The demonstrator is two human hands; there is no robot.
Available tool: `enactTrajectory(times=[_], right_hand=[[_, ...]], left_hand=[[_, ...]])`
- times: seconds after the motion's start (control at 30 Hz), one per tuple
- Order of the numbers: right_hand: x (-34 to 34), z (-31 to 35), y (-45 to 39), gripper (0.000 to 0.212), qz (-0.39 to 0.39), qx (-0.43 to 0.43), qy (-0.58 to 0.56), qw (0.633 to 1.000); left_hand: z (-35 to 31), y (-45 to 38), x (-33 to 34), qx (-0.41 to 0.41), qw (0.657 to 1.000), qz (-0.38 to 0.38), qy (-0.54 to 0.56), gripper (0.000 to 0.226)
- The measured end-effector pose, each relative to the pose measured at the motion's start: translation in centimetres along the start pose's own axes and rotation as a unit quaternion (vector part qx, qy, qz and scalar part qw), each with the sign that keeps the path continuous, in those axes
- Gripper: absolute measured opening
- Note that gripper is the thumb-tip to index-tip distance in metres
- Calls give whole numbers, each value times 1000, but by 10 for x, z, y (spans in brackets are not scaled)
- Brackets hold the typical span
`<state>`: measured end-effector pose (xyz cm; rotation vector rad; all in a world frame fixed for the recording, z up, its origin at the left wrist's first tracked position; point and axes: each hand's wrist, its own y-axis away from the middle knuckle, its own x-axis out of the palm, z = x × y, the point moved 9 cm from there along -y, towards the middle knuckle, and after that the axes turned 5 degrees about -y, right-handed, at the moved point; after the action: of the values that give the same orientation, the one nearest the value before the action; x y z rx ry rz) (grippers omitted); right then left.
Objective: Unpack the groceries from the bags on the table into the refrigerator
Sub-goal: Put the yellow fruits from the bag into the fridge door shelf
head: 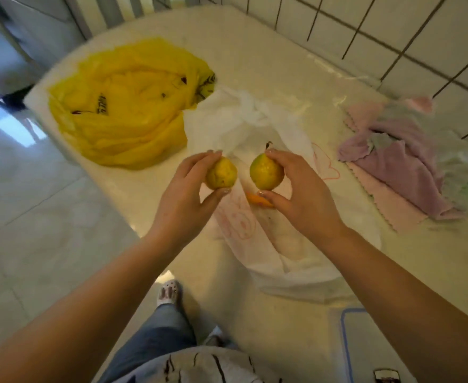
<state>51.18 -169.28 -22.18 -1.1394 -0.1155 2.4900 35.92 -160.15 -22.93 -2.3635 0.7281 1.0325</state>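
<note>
Two bare forearms reach forward from the bottom of the view, above jeans (155,335) and a pale clog (168,293) on the tiled floor (33,211). At the left hand (184,194), the grip is curled round a yellow-green pear (221,173), thumb beneath and fingertips over the top. At the right hand (302,194), the grip likewise pinches a second pear (266,172), stem up, between thumb and fingers. Both fruits are held side by side, apart from each other, just above an open white plastic bag (255,120) lying on the pale counter (255,51). Something orange (257,200) shows in the bag under the right thumb; what it is cannot be told. Beside the white bag to the left lies a crumpled yellow plastic bag (122,111) with dark print. To the right, near the tiled wall (393,29), sits a heap of pink and lilac cloths (398,172). Near the bottom right, a blue-rimmed lid (346,346) rests on the counter.
</note>
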Motion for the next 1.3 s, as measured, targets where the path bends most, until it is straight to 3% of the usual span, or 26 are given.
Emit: enactTrajectory(times=[0.47, 0.77, 1.07, 1.3], right_hand=[[162, 263, -131, 62, 39, -248, -101, 963], [291, 440, -210, 61, 58, -312, -141, 938], [409, 538, -290, 61, 108, -370, -168, 907], [503, 593, -402, 59, 125, -380, -214, 891]], left_hand=[[172, 46, -258, -46, 977, -208, -25, 57], [310, 76, -435, -96, 945, -302, -78, 59], [421, 71, -534, -124, 924, -347, -105, 55], [527, 9, -601, -134, 913, -365, -124, 52]])
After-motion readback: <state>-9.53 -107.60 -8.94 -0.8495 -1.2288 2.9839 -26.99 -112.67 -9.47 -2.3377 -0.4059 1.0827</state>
